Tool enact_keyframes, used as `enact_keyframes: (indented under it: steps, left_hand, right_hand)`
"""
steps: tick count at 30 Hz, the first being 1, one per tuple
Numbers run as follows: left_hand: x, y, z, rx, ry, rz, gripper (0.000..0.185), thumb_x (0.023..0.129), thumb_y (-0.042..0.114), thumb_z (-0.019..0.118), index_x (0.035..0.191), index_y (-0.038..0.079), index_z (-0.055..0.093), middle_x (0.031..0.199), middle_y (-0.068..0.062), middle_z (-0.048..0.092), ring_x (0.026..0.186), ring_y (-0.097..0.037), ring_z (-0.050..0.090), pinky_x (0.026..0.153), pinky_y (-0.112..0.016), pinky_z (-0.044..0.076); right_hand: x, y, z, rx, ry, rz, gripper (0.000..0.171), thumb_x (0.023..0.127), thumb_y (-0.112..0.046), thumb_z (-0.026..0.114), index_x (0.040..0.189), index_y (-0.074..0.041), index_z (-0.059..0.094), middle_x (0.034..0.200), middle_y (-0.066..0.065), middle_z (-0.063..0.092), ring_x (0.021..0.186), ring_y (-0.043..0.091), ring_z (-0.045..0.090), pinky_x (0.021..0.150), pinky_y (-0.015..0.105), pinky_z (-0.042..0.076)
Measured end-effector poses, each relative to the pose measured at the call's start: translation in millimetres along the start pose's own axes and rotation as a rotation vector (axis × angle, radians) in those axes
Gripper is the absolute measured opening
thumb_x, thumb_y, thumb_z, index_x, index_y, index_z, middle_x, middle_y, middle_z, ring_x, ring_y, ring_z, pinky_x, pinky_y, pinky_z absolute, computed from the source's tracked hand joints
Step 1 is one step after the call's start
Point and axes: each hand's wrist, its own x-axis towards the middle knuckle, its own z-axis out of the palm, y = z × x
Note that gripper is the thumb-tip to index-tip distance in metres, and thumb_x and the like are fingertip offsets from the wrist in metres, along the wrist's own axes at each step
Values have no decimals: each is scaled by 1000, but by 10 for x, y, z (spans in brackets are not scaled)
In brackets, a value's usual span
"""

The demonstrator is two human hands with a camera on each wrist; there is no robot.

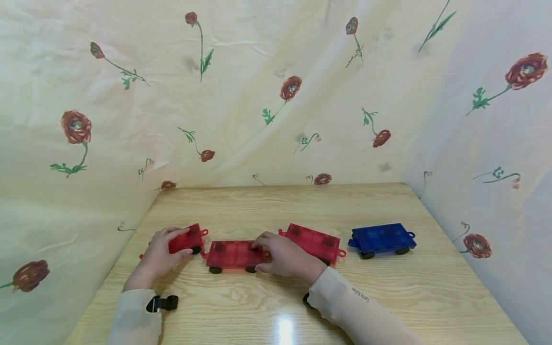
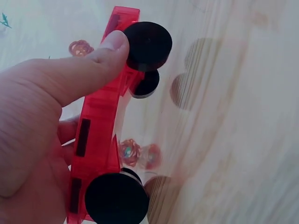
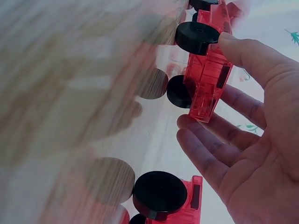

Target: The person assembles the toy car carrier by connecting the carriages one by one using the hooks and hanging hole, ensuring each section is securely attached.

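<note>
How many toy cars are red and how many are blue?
Red toy cars: 3, one in the left hand, one under the right hand, one behind it.
Blue toy cars: 1.
Total: 4.

Soft, even light is seen; a white glare spot lies on the pale wooden bench (image 1: 284, 330). Both wrist views are blurred.

Bare table (image 1: 276, 201) behind the cars (image 1: 313, 242)
</note>
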Motion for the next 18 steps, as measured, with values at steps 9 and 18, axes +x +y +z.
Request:
enact_keyframes:
  steps: [9,18]
  left_hand:
    - [-6,-29,-15,-51,50,0,67,75,50,79,133,24,59,134,-9,47,122,-37,40,92,-60,42]
    - [-16,8,-49,-103,66,10,64,74,50,80,130,27,61,131,-5,50,117,-34,43,86,-56,48]
  right_hand:
    - [-17,-7,-18,16,10,26,49,83,-40,76,125,-20,61,121,-7,53,83,6,55,71,21,47]
    - [-7,-5,-23,-5,21,41,50,83,-41,76,126,-18,62,122,-6,52,78,5,55,68,20,47]
